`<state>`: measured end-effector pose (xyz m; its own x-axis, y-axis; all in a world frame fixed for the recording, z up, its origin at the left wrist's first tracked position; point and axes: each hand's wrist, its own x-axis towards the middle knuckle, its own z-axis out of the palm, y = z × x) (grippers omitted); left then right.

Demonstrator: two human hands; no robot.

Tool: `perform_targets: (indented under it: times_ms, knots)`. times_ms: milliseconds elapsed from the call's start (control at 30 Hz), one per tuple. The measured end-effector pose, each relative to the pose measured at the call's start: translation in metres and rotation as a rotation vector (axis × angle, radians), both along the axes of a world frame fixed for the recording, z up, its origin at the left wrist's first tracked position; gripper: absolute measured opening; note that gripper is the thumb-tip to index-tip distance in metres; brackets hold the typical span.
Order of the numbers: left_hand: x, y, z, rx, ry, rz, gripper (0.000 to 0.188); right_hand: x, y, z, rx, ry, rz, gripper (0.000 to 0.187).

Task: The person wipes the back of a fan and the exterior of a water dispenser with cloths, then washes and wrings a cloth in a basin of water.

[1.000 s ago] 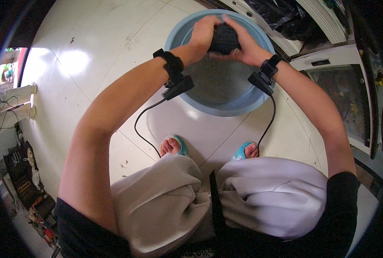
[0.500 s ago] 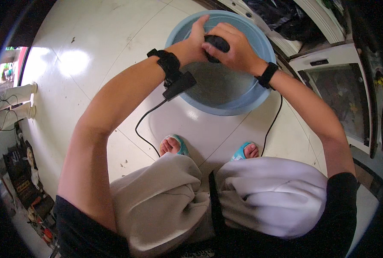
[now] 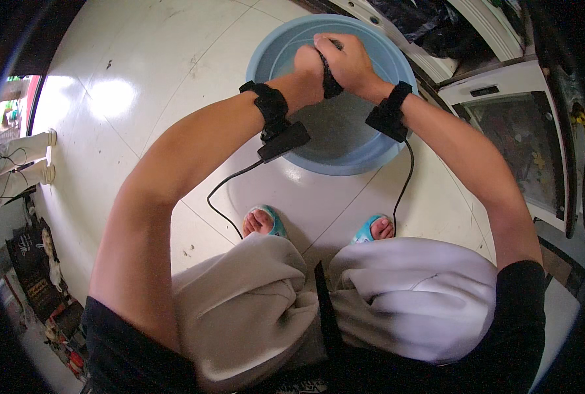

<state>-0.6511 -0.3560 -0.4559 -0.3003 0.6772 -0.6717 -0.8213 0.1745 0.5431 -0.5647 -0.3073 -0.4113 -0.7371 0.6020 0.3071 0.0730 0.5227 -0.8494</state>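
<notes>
A bunched black piece of cloth (image 3: pixel 331 77) is squeezed between my two hands, over a round light-blue basin (image 3: pixel 351 165). My left hand (image 3: pixel 307 73) is closed on its left side, with the fingers mostly hidden. Wrapped around it from the right, my right hand (image 3: pixel 349 62) presses against my left, and a bit of the dark cloth shows between its thumb and fingers. What kind of item the cloth is cannot be made out. Greyish, cloudy water (image 3: pixel 348 128) lies in the basin below.
A white cabinet (image 3: pixel 502 85) with a glass door stands right of the basin, and a black plastic bag (image 3: pixel 424 29) sits behind it. Black cables (image 3: pixel 223 184) run from the bands on both wrists. My slippered feet (image 3: pixel 263 222) rest on pale tiles. Clutter (image 3: pixel 43 282) lies far left.
My right hand has turned and closed over the cloth, and my raised left thumb is no longer visible. The cloth has gone from a rounded lump to a narrow strip between my hands.
</notes>
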Motion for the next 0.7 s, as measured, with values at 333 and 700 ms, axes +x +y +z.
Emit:
perform_targets:
  times_ms: [333, 700]
  knots:
    - [-0.021, 0.006, -0.007, -0.048, 0.284, -0.179, 0.046, -0.006, 0.007, -0.014, -0.342, 0.010, -0.177, 0.039]
    - [-0.009, -0.019, 0.064, -0.083, 0.357, -0.234, 0.075, 0.009, 0.018, -0.018, -0.443, 0.111, -0.041, 0.031]
